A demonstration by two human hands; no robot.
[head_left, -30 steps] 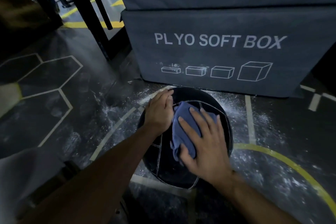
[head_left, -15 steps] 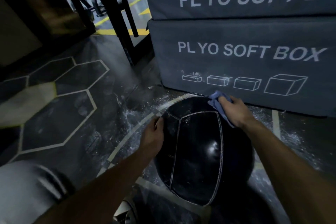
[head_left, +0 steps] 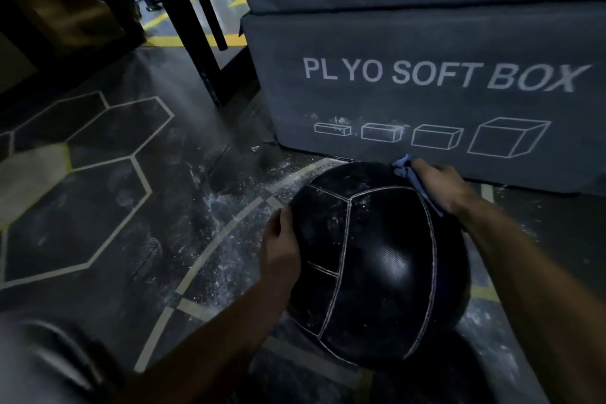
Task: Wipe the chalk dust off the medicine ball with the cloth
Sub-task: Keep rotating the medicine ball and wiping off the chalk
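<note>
The ball (head_left: 377,259) is sitting on the floor (head_left: 108,207) just in front of the lower of 2 stacked plyo boxes (head_left: 426,92), among scattered chalk (head_left: 226,207) beside a painted line. It is looking black and glossy, with pale seams and faint dust streaks remaining on its upper left panels. The left hand (head_left: 280,249) is lying against the ball's left side, thumb up along the surface; its fingers are hidden behind the curve, so I cannot tell how they are lying. The right hand (head_left: 442,187) is gripping the blue cloth (head_left: 414,179) and pressing it onto the upper right, far side. Judging by its bulk, the ball is probably heavy and inclined to roll, its shiny skin somewhat slippery, so bracing it from both sides with flat palms is looking like the safest hold while turning it. No containers are showing here, unless the boxes count, and their insides are not showing.
</note>
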